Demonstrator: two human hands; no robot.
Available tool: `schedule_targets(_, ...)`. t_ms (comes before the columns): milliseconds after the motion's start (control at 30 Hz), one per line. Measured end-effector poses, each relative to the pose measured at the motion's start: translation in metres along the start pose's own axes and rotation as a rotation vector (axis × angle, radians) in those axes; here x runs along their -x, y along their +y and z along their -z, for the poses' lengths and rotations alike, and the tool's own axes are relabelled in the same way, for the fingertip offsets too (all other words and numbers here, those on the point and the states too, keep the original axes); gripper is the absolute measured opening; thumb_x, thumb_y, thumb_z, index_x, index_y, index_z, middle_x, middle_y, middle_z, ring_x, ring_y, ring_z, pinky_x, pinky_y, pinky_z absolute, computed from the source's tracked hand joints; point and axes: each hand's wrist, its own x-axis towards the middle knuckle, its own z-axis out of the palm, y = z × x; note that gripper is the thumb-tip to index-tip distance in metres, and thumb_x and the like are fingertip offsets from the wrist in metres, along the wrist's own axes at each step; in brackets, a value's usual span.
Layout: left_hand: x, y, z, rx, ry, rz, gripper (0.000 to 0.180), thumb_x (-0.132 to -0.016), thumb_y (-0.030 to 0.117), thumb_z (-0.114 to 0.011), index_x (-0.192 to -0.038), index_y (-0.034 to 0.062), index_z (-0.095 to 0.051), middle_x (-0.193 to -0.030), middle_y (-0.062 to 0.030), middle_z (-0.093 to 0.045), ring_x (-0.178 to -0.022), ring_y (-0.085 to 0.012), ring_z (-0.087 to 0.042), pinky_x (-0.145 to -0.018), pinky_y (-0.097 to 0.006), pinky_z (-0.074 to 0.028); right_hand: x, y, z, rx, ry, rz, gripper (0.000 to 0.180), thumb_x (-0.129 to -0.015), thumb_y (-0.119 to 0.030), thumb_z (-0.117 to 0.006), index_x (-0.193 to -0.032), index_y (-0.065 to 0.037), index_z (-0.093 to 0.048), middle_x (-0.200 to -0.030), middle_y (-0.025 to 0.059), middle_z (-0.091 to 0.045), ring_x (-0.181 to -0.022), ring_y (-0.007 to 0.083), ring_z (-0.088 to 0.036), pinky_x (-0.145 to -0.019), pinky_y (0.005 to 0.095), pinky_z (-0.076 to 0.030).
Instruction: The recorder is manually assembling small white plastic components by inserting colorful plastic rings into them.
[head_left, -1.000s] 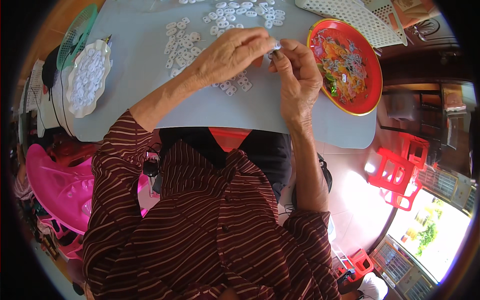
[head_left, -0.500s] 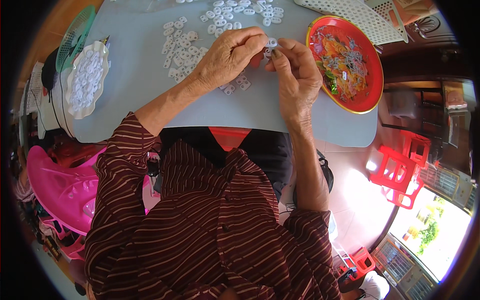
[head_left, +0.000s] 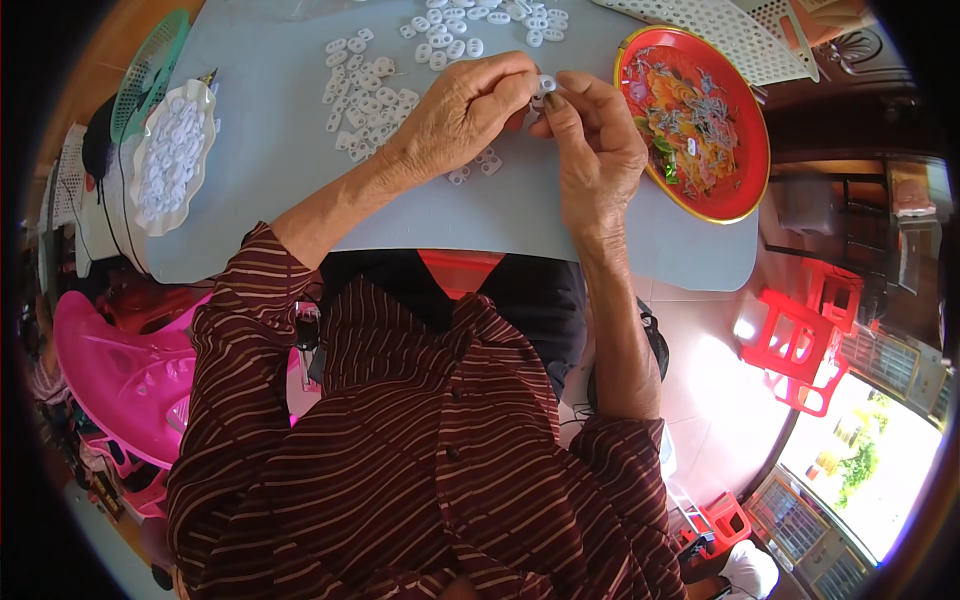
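Note:
Between my two hands, above the grey table (head_left: pixel 270 190), is a small white plastic piece with two holes (head_left: pixel 545 84). My left hand (head_left: pixel 475 105) pinches it from the left, fingers closed. From the other side, the thumb and fingers of my right hand (head_left: pixel 598 130) close on the same piece. Whatever else the fingertips hold is too small to make out. Many similar white pieces (head_left: pixel 370 105) lie loose beyond and beside my left hand. To the right stands a red round tray (head_left: pixel 745 150) with a gold rim, holding many small grey metal bits.
A scalloped white dish (head_left: pixel 205 150) heaped with white pieces stands at the left, near a green mesh basket (head_left: pixel 150 75). White perforated baskets (head_left: pixel 720 40) sit at the far right. A pink plastic chair (head_left: pixel 110 380) and red stools (head_left: pixel 790 335) stand beside the table.
The white piece between my fingertips has turned slightly. Both hands stay in nearly the same place, and the surroundings look the same.

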Motion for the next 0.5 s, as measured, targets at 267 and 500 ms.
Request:
schedule_targets(267,-0.0011,-0.0026,0.0016,-0.045,-0.001,-0.024,0.03,-0.095,0.029,-0.046,-0.093,0.0003,-0.055,-0.06,-0.0023,-0.041,-0.056,-0.0108,-0.037,-0.052,-0.028,-0.034,0.0025,-0.001,-0.0008,0.018,-0.013,0.03,0.019,-0.088,-0.003,-0.059,-0.106,0.0,-0.056,-0.085,0.007,-0.065,-0.069,0.0095,-0.058,-0.065,0.0206,-0.046)
schedule_targets(500,-0.0001,-0.0022,-0.0014,-0.102,-0.018,-0.015,0.031,-0.095,0.029,-0.045,-0.094,-0.0003,-0.053,-0.061,-0.0052,-0.043,-0.057,-0.0139,-0.039,-0.054,-0.03,-0.036,0.003,-0.0016,-0.0005,0.036,0.007,0.033,0.019,-0.087,-0.002,-0.059,-0.106,0.0,-0.057,-0.086,0.007,-0.064,-0.069,0.0097,-0.058,-0.063,0.0202,-0.046)
